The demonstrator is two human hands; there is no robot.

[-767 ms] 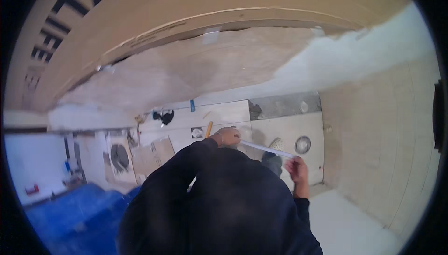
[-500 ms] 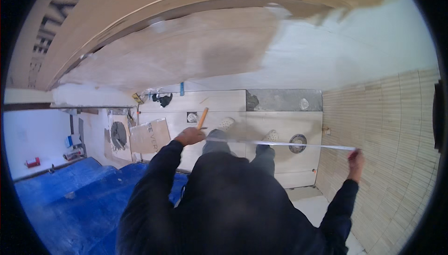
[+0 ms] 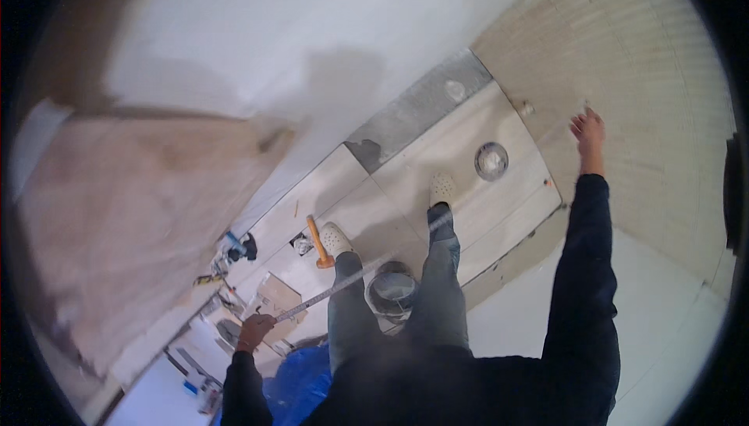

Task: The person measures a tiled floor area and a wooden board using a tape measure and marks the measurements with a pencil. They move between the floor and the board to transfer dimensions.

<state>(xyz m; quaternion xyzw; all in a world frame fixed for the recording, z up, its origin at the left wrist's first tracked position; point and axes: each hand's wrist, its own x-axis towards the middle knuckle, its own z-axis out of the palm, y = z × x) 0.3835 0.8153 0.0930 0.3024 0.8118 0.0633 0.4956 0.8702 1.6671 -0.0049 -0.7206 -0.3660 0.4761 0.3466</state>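
My left hand [image 3: 256, 332] is low at the left, its fingers closed round one end of a measuring tape [image 3: 335, 289]. The pale strip slants up to the right, passing in front of my legs and above a bucket [image 3: 392, 266]. Beyond my right shin it fades into blur. Stretched out to the far right, my right hand [image 3: 589, 131] is at the tiled wall [image 3: 647, 145]. Its fingers are bent around a small pale end, in line with the strip; the exact grip is blurred. An orange-handled hammer [image 3: 315, 237] lies by my left clog [image 3: 335, 239].
Large pale tiles [image 3: 460, 141] cover the floor, with a bare grey strip [image 3: 413, 114] along the far wall. A round drain opening [image 3: 491, 161] is right of my right clog [image 3: 441, 189]. Cardboard [image 3: 275, 301], tools [image 3: 234, 250] and blue sheeting [image 3: 300, 375] are at the left.
My view has turned, so the floor now slants. My left hand has dropped lower and left; my right hand has risen along the wall. The bucket between my legs has come into view.
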